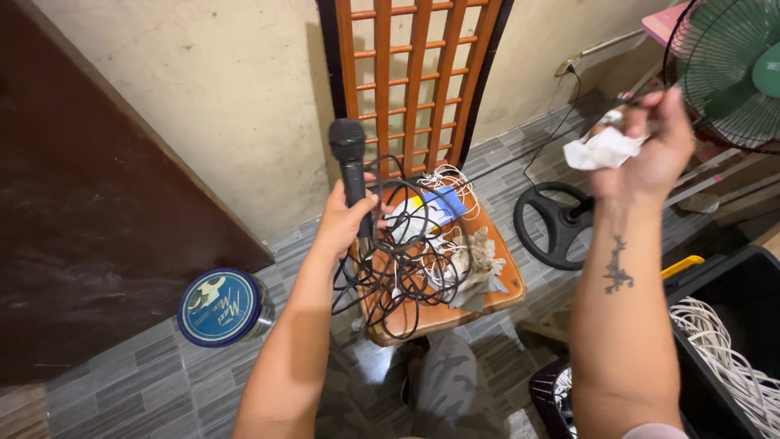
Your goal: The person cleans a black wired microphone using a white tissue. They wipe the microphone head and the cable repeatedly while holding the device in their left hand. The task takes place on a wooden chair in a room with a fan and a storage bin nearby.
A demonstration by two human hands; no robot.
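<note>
My left hand point(341, 218) grips a black microphone point(350, 167) upright by its handle, above a wooden chair point(496, 286). Its black cable point(398, 268) hangs in a tangled coil over the chair seat. My right hand point(650, 150) is raised to the right, fingers pinched on a crumpled white tissue point(603, 149). On the chair seat lie white cords, a blue and yellow package point(443, 203) and a grey rag point(479, 264).
A round blue-lidded tin point(221, 307) stands on the grey tiled floor at left. A fan with a green guard point(727, 65) and black round base point(556, 223) stands at right. A black bin with coiled white cord point(723, 341) sits lower right. A dark door point(73, 203) leans left.
</note>
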